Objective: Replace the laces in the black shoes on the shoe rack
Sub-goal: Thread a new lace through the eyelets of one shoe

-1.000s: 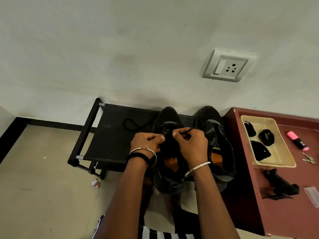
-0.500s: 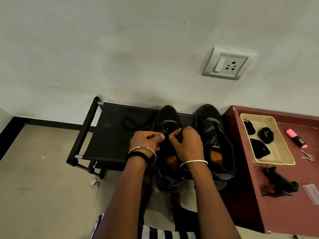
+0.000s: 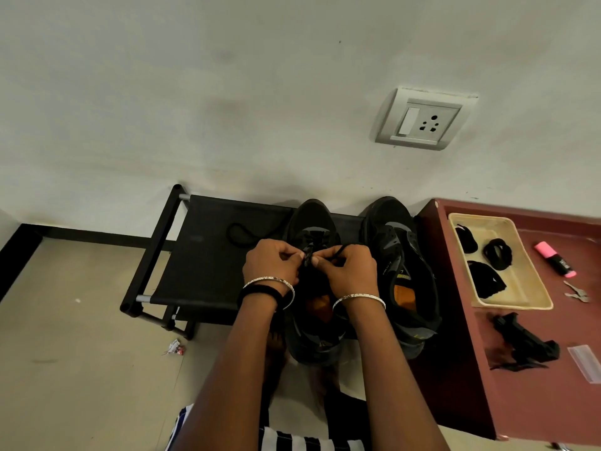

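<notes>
Two black shoes stand side by side on the black shoe rack [image 3: 201, 255], toes to the wall. Over the left shoe [image 3: 313, 219] my left hand [image 3: 271, 263] and my right hand [image 3: 349, 270] meet, each pinching a black lace [image 3: 335, 250] at the eyelets. A short loop of that lace arches over my right fingers. The right shoe [image 3: 393, 242] stands untouched, its orange insole showing. A loose black lace [image 3: 242, 236] lies curled on the rack, left of the shoes.
A maroon table [image 3: 536, 402] stands right of the rack. On it are a beige tray [image 3: 533, 301] with black lace bundles, a pink highlighter [image 3: 554, 258], keys [image 3: 577, 292], a black clip-like object [image 3: 527, 345] and a clear plastic strip. A wall socket [image 3: 421, 120] sits above. A wrapper [image 3: 174, 348] lies on the floor.
My right hand has drawn in toward my left, so the lace that stretched out rightward is now a short loop at my fingertips. The view has shifted slightly.
</notes>
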